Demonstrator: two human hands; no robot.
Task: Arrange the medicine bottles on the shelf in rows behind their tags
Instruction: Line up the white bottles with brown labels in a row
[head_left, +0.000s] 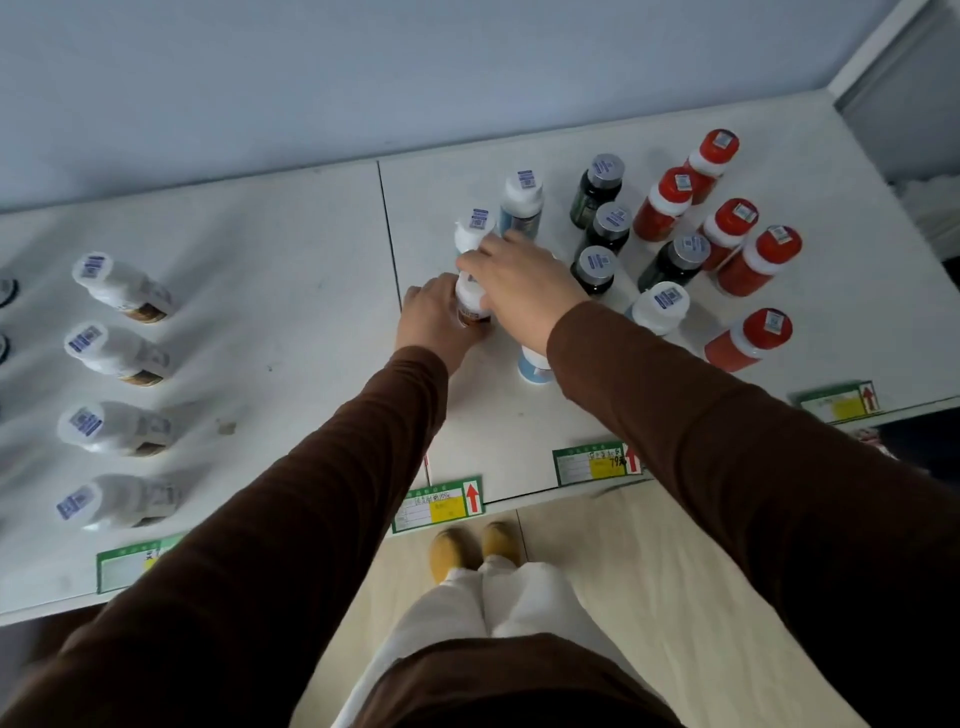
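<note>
Both hands meet at a small white bottle with a brown label (471, 306) on the white shelf (291, 291). My left hand (434, 322) wraps its side and my right hand (519, 283) covers its top. Behind it stand two more white-capped bottles, one (475, 228) close and one (522, 200) farther back. A white and blue bottle (535, 366) stands partly hidden under my right forearm. A green price tag (439, 504) with a red arrow hangs on the shelf's front edge below them.
Several white bottles (122, 288) stand in a row on the left above another tag (135, 564). To the right are dark bottles with grey caps (597, 270), red bottles (758, 260), a white-capped one (660, 306) and two more tags (597, 462) (841, 400). A blue wall is behind.
</note>
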